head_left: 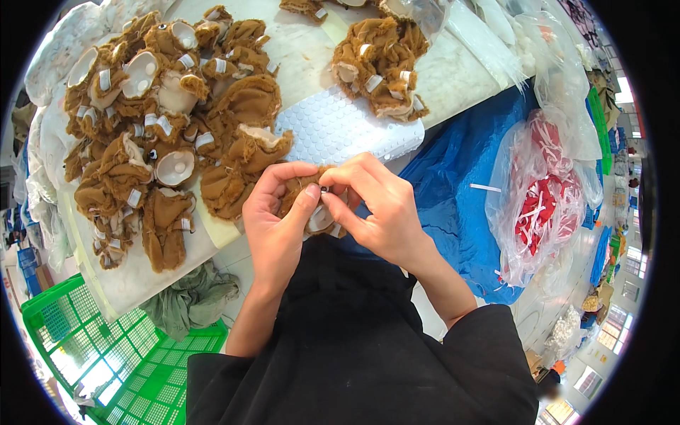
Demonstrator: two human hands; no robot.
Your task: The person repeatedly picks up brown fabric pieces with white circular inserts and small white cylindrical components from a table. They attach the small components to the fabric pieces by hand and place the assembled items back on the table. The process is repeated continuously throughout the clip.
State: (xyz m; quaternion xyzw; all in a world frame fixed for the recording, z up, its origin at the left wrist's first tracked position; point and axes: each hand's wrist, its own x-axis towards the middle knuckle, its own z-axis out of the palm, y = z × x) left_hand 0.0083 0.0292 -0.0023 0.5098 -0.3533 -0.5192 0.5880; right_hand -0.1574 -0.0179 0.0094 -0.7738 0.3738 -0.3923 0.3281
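Note:
Close to my body, at the table's near edge, both hands meet over one brown plush toy skin [290,193] with a cream patch low on it. My left hand [273,216] is closed on the skin, thumb on top. A small dark round piece, like a toy eye [324,189], shows at the fingertips. My right hand [386,212] pinches there with thumb and forefinger; whether it grips the eye or the cloth around it cannot be told. Beyond my left hand lies a large heap of similar brown plush skins [170,127], many with white labels and cream muzzles.
A smaller pile of plush skins [379,64] lies farther back, by a sheet of bubble wrap [347,131]. On the right, blue plastic sheeting [453,177] hangs beside a clear bag of red pieces [542,205]. A green crate [152,372] stands below the table at left, under a grey-green cloth [191,297].

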